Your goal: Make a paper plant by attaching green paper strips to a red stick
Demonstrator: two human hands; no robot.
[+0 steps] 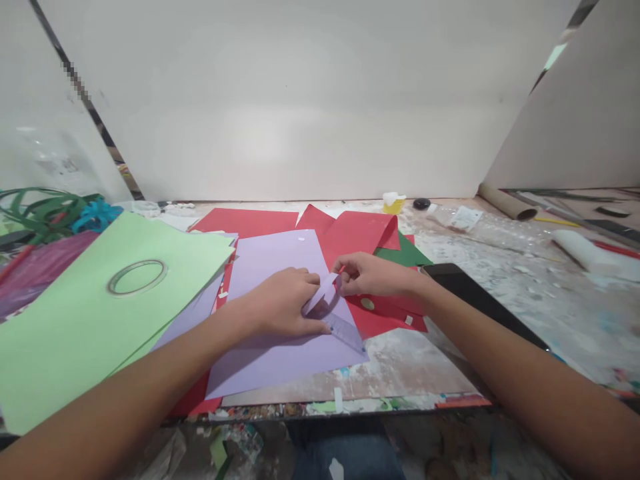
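Note:
A purple sheet (265, 267) lies on the table in front of me. My left hand (287, 303) rests over it, its thumb stretched along a clear ruler (345, 331) and its fingers at a small curled purple strip (325, 297). The strip's other end is pinched between the thumb and fingers of my right hand (360, 273), above the sheet's right edge. Red sheets (357, 233) lie behind and to the right, partly under the purple one. Part of the ruler is hidden by my left hand.
Light green sheets (165, 247) with a tape roll (137, 277) lie at left, beside green and blue strips. A dark tablet (480, 300) sits under my right forearm. Farther back are a yellow container (394, 203) and a cardboard tube (507, 202). A white panel (300, 100) stands behind.

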